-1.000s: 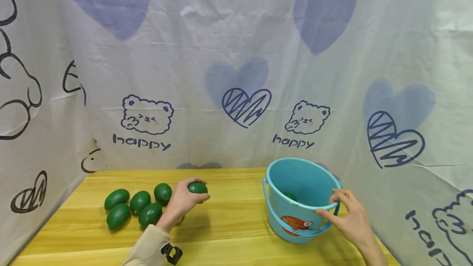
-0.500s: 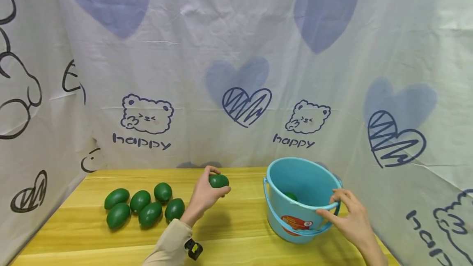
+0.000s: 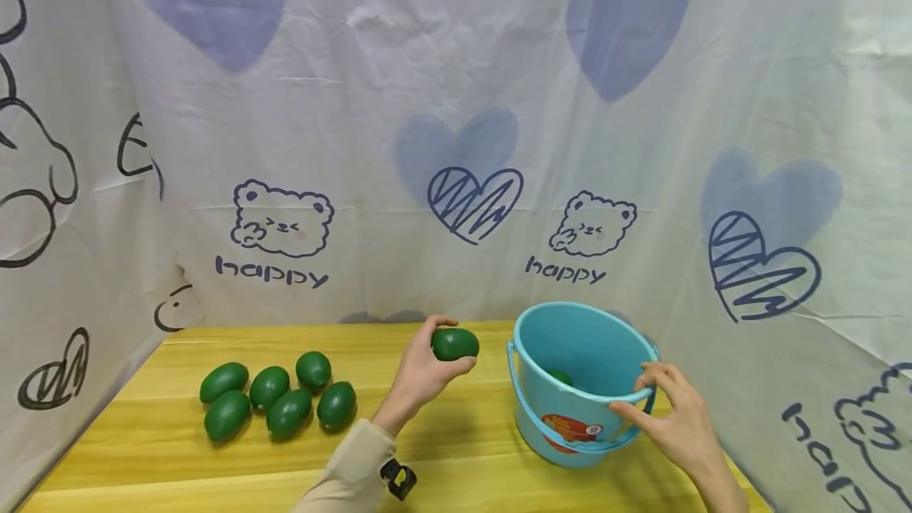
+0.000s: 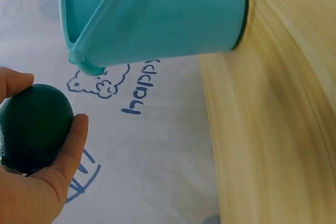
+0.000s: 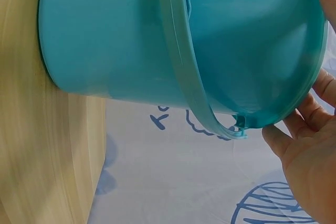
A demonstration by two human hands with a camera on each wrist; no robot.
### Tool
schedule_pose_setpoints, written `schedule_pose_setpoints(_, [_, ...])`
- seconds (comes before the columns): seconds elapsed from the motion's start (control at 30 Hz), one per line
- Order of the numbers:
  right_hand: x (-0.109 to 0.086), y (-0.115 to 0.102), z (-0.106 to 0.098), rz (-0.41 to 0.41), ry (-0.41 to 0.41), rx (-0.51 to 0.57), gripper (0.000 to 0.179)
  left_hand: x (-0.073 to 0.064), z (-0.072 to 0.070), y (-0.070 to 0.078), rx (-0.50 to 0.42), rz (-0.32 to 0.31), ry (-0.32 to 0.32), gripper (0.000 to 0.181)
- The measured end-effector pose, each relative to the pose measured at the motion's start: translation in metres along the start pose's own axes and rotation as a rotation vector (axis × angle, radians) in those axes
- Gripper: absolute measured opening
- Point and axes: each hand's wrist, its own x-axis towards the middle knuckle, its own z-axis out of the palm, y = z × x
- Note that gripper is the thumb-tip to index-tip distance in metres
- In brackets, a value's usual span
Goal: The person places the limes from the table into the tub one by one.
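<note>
Grasping a glossy, dark-green, oval fruit (image 3: 456, 344) between thumb and curled fingers, the left hand (image 3: 422, 370) holds it raised above a yellow wood-grain table (image 3: 178, 469), near the left side of a light-blue plastic bucket (image 3: 530, 406) but apart from it. The bucket stands on the table, its mouth upward; the right hand (image 3: 677, 422) grips the rim (image 3: 584, 397) on the right with thumb and bent fingers. A thin light-blue plastic handle (image 5: 181, 51) hangs down the bucket's near side, crossing a red printed sticker (image 3: 570, 427). Inside the bucket, part of another green oval piece (image 3: 559, 377) shows low down. Six more dark-green oval fruits (image 3: 288, 415) lie in a loose cluster on the table, left of the left hand. A beige sleeve (image 3: 352, 465) covers the left forearm, with a black wrist device (image 3: 399, 480) beside its cuff. Behind the table hangs a white cloth (image 3: 370, 125) printed with blue hearts and bear drawings.
</note>
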Motion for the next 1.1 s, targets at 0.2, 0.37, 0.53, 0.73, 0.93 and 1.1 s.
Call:
schedule_pose_setpoints(0.2, [0.001, -0.001, 0.000, -0.006, 0.001, 0.009, 0.038, 0.004, 0.010, 0.012, 0.043, 0.056, 0.040, 0.059])
schedule_pose_setpoints(0.37, [0.001, -0.001, 0.001, -0.007, 0.004, 0.011, 0.038, 0.004, 0.019, 0.019, 0.042, 0.145, 0.089, 0.055])
schedule_pose_setpoints(0.53, [0.000, 0.001, 0.002, -0.010, 0.012, 0.011, 0.039, 0.002, 0.030, 0.025, -0.071, 0.168, 0.108, 0.056])
schedule_pose_setpoints(0.73, [0.000, 0.002, 0.003, -0.008, 0.019, 0.003, 0.039, 0.001, 0.046, 0.033, -0.115, 0.227, 0.087, 0.056])
schedule_pose_setpoints(0.93, [0.000, 0.001, 0.003, -0.001, 0.019, 0.002, 0.039, -0.001, 0.064, 0.037, 0.039, 0.333, 0.101, 0.057])
schedule_pose_setpoints(1.1, [0.000, 0.001, 0.003, -0.002, 0.022, 0.007, 0.040, -0.002, 0.078, 0.040, 0.139, 0.389, 0.124, 0.059])
